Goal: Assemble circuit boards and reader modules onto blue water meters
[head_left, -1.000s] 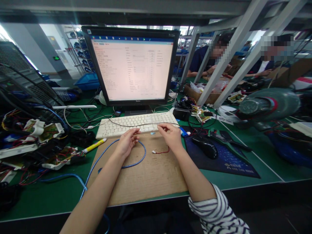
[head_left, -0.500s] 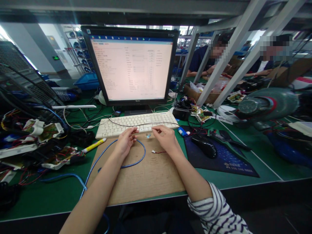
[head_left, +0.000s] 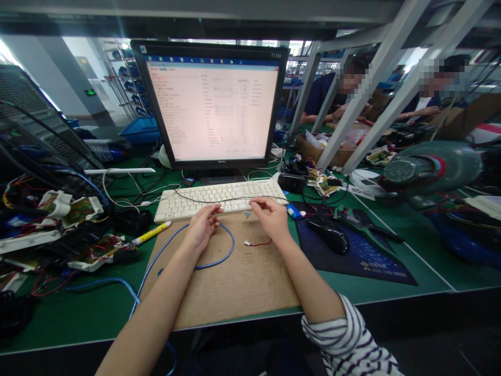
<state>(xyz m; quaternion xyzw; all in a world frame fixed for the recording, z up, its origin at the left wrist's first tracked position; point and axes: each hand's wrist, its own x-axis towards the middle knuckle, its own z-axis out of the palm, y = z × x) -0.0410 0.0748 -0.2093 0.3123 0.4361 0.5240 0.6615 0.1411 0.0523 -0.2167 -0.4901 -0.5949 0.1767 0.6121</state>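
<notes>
My left hand [head_left: 204,225] is over the cardboard sheet [head_left: 235,292], just in front of the keyboard. Its fingers are curled in, with thumb and forefinger close together; I cannot make out what they hold, if anything. Opposite it, my right hand [head_left: 273,218] has thumb and forefinger pinched near the keyboard's front edge. A tiny bluish piece [head_left: 247,214] shows just below these fingertips, too small to name; whether it is held is unclear. Beneath the right hand, a small white connector [head_left: 247,243] with a red lead lies on the cardboard. A blue cable [head_left: 219,265] loops around below my left hand.
The white keyboard [head_left: 188,201] stands before a lit monitor [head_left: 211,109]. At right are a black mouse [head_left: 329,235] on a mouse pad [head_left: 376,261] and a blue battery-like pack [head_left: 293,211]. Wired parts [head_left: 90,245] and a yellow marker [head_left: 152,233] lie left. Two people work beyond the metal posts.
My right hand has moved slightly right and up, away from my left hand. The tiny bluish piece has shifted the same way. The left hand has hardly moved.
</notes>
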